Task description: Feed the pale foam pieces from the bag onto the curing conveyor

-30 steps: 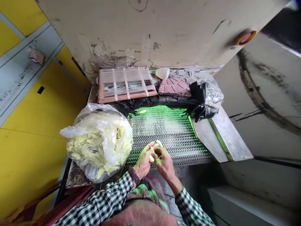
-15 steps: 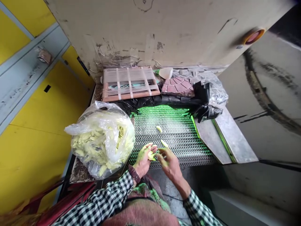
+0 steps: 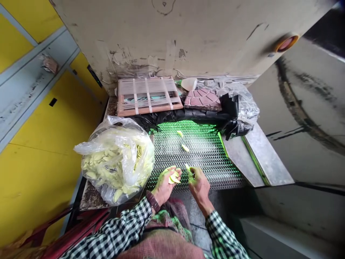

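Palm up over the near edge of a metal mesh belt [image 3: 167,158], my left hand [image 3: 163,185] is cupped around several pale yellow-green leaf-shaped pieces [image 3: 174,177]. Their material is unclear. My right hand [image 3: 198,183] is closed in a pinch on one such leaf-shaped piece [image 3: 187,167], its tip pointing away from me just above the mesh. Farther up the belt lie two more, a nearer piece [image 3: 185,148] and a farther piece [image 3: 179,133] close to the green-lit opening. Left of the belt, a clear plastic bag [image 3: 93,147] is full of these pieces.
Black plastic sheeting [image 3: 172,116] edges the belt's far end. Behind it sit a string-wrapped wooden frame [image 3: 151,110], a reddish patterned slab [image 3: 203,100] and clear wrap [image 3: 248,104]. A metal plate [image 3: 272,158] flanks the right side. A red button [image 3: 285,44] is on the wall panel.
The two pieces on the belt have moved away from me toward the opening. My right hand has drawn a piece from my left palm and shifted slightly right with it.
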`<state>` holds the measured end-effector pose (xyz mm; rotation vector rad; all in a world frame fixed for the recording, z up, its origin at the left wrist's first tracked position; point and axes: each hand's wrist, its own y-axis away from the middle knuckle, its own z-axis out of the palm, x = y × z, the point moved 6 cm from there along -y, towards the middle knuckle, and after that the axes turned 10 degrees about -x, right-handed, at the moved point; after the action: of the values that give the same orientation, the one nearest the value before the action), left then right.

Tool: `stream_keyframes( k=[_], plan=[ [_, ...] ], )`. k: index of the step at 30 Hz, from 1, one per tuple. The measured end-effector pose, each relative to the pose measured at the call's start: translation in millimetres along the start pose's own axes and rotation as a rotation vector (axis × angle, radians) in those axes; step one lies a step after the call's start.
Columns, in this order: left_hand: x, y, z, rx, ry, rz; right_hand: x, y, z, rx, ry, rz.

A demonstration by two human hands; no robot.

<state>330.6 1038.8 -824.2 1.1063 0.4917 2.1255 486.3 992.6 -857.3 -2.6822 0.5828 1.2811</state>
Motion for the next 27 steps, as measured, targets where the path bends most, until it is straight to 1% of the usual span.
stream_keyframes(
  k=[1, 2, 3, 4, 7, 9, 10, 13, 14, 19, 21, 23, 25, 26, 27],
  plan=[
    [0.6, 1.0, -0.1, 0.005, 0.002, -0.003, 0.3, -0.7, -3.7, 0.017, 0.094, -0.035],
    [1.3, 1.9, 0.2, 0.005, -0.006, -0.002, -1.5, -0.3, -6.6, 0.025, 0.139, -0.072],
    [2.1, 2.6, 0.9, 0.001, -0.02, 0.003, -5.3, 1.1, -8.8, 0.022, 0.135, -0.106],
    [2.3, 3.2, 1.8, -0.007, -0.038, 0.004, -11.0, 3.2, -9.4, 0.0, 0.091, -0.137],
    [1.1, 4.5, 4.7, -0.039, -0.112, 0.002, -34.6, 11.6, -3.4, -0.146, -0.129, -0.217],
    [-0.4, 5.5, 6.3, -0.069, -0.15, -0.005, -45.0, 15.0, 1.3, -0.207, -0.242, -0.227],
    [-1.0, 6.2, 6.5, -0.082, -0.159, -0.01, -45.4, 15.0, 2.4, -0.209, -0.288, -0.199],
    [-2.2, 8.5, 5.3, -0.111, -0.157, -0.019, -35.3, 11.5, 4.7, -0.204, -0.406, -0.08],
    [-2.1, 9.3, 4.3, -0.114, -0.16, -0.018, -32.7, 10.4, 5.5, -0.218, -0.428, -0.066],
    [-3.5, 12.0, 2.6, -0.12, -0.237, -0.034, -33.8, 8.2, 5.4, -0.283, -0.348, -0.141],
    [-4.3, 12.6, 3.8, -0.127, -0.236, -0.049, -28.3, 4.9, 2.9, -0.245, -0.311, -0.142],
    [-3.5, 13.1, 3.3, -0.11, -0.204, -0.046, -17.4, -0.7, -3.8, -0.125, -0.213, -0.138],
    [-2.4, 13.3, 0.0, -0.067, -0.179, -0.044, -7.6, -5.6, -11.3, 0.012, -0.061, -0.146],
    [-2.2, 13.3, -2.2, -0.047, -0.175, -0.046, -5.1, -7.1, -13.1, 0.046, -0.007, -0.159],
    [-2.2, 13.3, -4.0, -0.035, -0.175, -0.049, -4.6, -7.6, -13.1, 0.046, 0.012, -0.179]
  ],
)
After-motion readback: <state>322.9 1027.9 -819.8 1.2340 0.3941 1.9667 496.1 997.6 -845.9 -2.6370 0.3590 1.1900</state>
